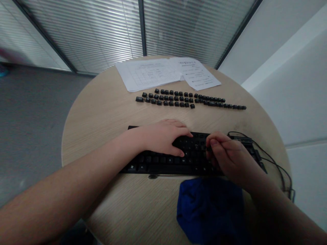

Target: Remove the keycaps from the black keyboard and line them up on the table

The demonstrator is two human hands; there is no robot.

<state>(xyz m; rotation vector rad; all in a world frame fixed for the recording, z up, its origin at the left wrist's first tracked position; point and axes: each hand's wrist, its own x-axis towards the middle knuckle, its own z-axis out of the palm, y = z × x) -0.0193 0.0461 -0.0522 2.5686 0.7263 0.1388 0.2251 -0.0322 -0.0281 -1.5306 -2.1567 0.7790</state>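
Left hand (166, 137) open, fingers spread over keyboard (166, 168). Right hand (227, 154) pinched closed above keyboard's right part; can't tell on what. Keyboard mid-table (97, 115), blue cloth (196, 207) just nearer, cable (281, 166) right. Loose keys (176, 98) in rows beyond, then papers (153, 73).

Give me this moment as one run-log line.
left hand: spread over keyboard | right hand: curled over keyboard, grip unclear | loose keycaps: rows beyond keyboard

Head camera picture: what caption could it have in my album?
Fingers at a black keyboard, with loose keycaps in rows beyond it.
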